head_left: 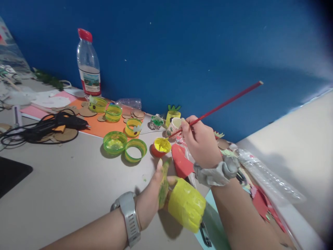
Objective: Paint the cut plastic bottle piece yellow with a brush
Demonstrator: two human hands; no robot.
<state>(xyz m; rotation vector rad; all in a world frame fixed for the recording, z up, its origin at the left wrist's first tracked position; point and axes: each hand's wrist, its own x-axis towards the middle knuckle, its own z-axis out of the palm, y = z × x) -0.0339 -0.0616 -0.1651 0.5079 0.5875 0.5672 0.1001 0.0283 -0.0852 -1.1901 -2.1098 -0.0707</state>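
My left hand (152, 196) is closed on a yellow-painted cup (186, 205), which lies tilted on its side above the table; green paint covers part of the palm. In my right hand (200, 140) is a thin red paintbrush (226, 103), its handle pointing up to the right. The brush tip is at the rim of a small red cup with yellow paint (161, 146). Just behind stand a speckled cup (174, 126) and a small cup with green paint (156, 122).
Several green and yellow plastic rings (135, 150) stand left of the paint. Farther left are a black glue gun (65, 121) with its cable and a red-capped bottle (88, 66). A blue wall (166, 52) rises behind. Red paper (182, 161) and plastic wrap (270, 173) lie right.
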